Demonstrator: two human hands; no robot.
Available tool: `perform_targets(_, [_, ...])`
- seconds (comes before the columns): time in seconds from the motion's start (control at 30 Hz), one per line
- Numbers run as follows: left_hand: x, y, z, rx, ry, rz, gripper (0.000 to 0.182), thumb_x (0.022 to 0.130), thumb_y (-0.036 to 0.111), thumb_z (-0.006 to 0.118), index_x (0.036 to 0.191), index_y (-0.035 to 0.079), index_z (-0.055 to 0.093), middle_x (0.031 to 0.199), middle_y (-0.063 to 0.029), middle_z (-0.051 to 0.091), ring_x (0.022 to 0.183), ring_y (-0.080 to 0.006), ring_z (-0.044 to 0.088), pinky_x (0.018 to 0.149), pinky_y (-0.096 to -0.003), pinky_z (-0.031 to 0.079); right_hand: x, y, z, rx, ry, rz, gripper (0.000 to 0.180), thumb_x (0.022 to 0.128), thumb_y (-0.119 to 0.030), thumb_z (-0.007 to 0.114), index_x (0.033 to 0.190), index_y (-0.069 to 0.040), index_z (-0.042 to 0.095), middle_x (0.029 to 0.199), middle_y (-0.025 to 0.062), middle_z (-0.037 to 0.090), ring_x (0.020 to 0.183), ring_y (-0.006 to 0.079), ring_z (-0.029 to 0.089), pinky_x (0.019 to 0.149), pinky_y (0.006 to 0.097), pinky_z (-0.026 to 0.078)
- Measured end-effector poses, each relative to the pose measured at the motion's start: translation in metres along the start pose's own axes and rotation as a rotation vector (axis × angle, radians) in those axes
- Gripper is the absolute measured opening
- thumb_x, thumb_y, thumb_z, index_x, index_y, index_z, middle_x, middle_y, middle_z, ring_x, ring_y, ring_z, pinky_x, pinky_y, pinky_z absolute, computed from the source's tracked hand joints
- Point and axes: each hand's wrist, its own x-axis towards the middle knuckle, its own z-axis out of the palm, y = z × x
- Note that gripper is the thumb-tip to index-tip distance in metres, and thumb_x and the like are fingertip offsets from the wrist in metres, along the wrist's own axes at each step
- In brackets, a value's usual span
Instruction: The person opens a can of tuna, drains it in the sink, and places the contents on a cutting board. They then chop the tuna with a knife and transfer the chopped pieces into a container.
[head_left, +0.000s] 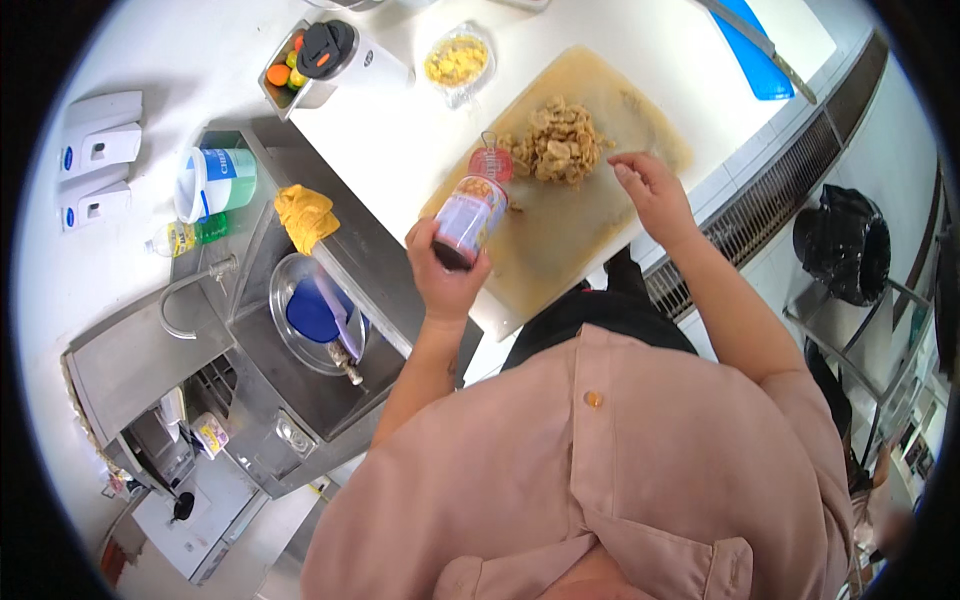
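Observation:
My left hand (444, 281) grips a printed food can (472, 214) by its lower end, over the left side of a worn yellowish cutting board (570, 247). The can lies tilted away from me, and a red pull-tab lid (491, 163) shows at its far end. Just beyond, a heap of light brown slices, apparently canned mushrooms (562, 142), rests on the board. To the right of the heap hovers my right hand (654, 196), fingers loosely bent, thumb apart, with nothing visible in it. The inside of the can is hidden.
Left of the board is a steel sink (300, 397) holding a bowl (281, 289) with utensils. A yellow cloth (306, 217) hangs at its edge. Farther back stand a tumbler (360, 60) and a yellow-food container (456, 61). A knife (757, 37) lies far right. Another person (874, 502) is partly visible.

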Motion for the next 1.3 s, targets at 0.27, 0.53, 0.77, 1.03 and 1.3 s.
perform_targets(0.27, [0.049, 0.012, -0.045, -0.989, 0.030, -0.552, 0.065, 0.084, 0.022, 0.068, 0.142, 0.015, 0.039, 0.116, -0.0095, 0.058, 0.073, -0.0140, 0.054, 0.055, -0.0283, 0.043, -0.005, -0.012, -0.004, 0.023, 0.044, -0.029, 0.030, 0.100, -0.027, 0.060, 0.112, -0.002, 0.070, 0.105, 0.0135, 0.068, 0.098, 0.0270, 0.063, 0.087, 0.0354, 0.049])
perform_targets(0.53, [0.098, 0.026, -0.053, -1.980, -0.545, -0.613, 0.079, 0.085, 0.058, 0.063, 0.147, 0.012, 0.046, 0.132, -0.0128, 0.060, 0.070, -0.0151, 0.063, 0.056, -0.0288, 0.049, -0.015, -0.011, -0.005, 0.091, -0.003, 0.030, 0.028, 0.100, -0.026, 0.059, 0.114, -0.004, 0.070, 0.108, 0.0117, 0.067, 0.099, 0.0250, 0.063, 0.087, 0.0341, 0.049])
perform_targets(0.77, [0.123, 0.074, -0.059, -1.188, -0.186, -0.114, 0.097, 0.079, 0.038, 0.075, 0.157, 0.008, 0.027, 0.132, -0.0147, 0.060, 0.128, -0.0319, 0.058, 0.112, -0.0489, 0.044, -0.030, -0.054, -0.022, 0.106, -0.047, -0.147, 0.024, 0.089, -0.014, 0.065, 0.112, -0.006, 0.071, 0.114, 0.0117, 0.067, 0.104, 0.0268, 0.064, 0.089, 0.0368, 0.051])
perform_targets(1.03, [0.131, 0.075, -0.016, -1.266, -0.385, -0.390, 0.080, 0.084, 0.038, 0.062, 0.155, 0.017, 0.033, 0.132, -0.0146, 0.060, 0.102, -0.0239, 0.066, 0.061, -0.0274, 0.052, 0.006, -0.111, -0.004, -0.087, -0.264, -0.583, 0.048, 0.078, -0.008, 0.065, 0.126, -0.008, 0.061, 0.130, 0.0155, 0.060, 0.105, 0.0356, 0.065, 0.090, 0.0423, 0.054])
perform_targets(1.3, [0.136, 0.084, 0.022, -0.997, -0.306, -0.788, 0.054, 0.097, 0.039, 0.048, 0.146, 0.018, 0.044, 0.118, -0.0050, 0.064, 0.067, -0.0101, 0.052, 0.048, -0.0212, 0.033, 0.041, -0.075, 0.024, 0.033, -0.426, -0.330, 0.054, 0.081, -0.024, 0.069, 0.131, -0.004, 0.059, 0.132, 0.0195, 0.058, 0.110, 0.0380, 0.063, 0.099, 0.0439, 0.050])
